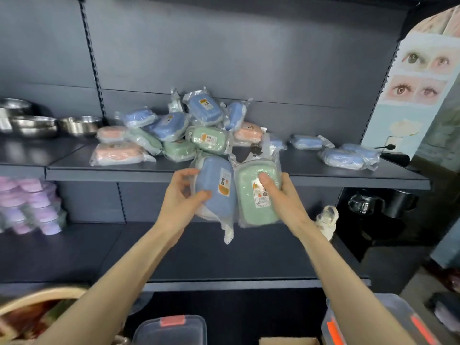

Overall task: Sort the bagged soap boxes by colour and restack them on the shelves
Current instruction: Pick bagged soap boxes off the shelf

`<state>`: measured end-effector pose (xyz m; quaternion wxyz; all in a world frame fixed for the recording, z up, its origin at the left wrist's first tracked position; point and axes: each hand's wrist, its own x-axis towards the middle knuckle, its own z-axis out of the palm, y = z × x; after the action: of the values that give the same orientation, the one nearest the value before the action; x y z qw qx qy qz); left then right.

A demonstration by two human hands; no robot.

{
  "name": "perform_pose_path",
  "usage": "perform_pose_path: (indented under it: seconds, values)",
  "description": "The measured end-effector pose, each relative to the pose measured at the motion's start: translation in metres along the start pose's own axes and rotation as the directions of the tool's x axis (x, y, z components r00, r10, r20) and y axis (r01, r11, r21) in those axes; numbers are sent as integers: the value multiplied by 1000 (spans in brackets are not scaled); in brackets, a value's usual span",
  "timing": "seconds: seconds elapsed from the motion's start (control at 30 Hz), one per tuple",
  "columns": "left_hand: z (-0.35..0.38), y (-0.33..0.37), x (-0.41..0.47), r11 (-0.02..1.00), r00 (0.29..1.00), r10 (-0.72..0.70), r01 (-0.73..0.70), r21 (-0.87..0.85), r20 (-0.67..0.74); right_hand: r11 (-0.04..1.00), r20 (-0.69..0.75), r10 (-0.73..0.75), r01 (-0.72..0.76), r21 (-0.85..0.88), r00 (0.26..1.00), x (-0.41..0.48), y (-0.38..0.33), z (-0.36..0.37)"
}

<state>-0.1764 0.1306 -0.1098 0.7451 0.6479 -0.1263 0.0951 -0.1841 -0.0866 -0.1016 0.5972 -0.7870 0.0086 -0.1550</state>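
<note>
My left hand [181, 195] grips a blue bagged soap box [216, 188] in front of the upper shelf's edge [112, 174]. Beside it, my right hand [281, 195] holds a green bagged soap box [251, 195], thumb across its label. Behind them on that shelf lies a mixed heap of bagged boxes: blue ones [204, 108] on top, green ones [211, 139] in the middle, pink ones [118, 151] at the left and one pink [249, 131] at the right. A few blue boxes [342, 158] lie apart at the shelf's right end.
Steel bowls [34, 123] stand on the shelf to the left. Purple and pink round tubs [32, 205] are stacked at the lower left. The lower shelf [224, 265] runs beneath my arms. Clear lidded bins [171, 329] sit below; a glass kettle [363, 202] at the right.
</note>
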Motion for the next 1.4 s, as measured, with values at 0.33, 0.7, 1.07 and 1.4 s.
perform_pose_path:
  seconds: [0.33,0.7,1.07,1.4]
  values:
    - [-110,0,-127,992,941,-124,111,-58,-314,990,264,36,-70,119,964,-113,-1,111]
    - [-320,-19,-239,969,930,-163,213,123,-330,977,351,146,-190,95,925,-230,21,312]
    - [-507,-123,-293,816,880,-360,458,352,-309,930,371,362,-360,-78,855,-311,107,490]
    - [-613,-260,-285,412,731,-566,651,638,-381,795,334,570,-402,-453,750,-332,224,613]
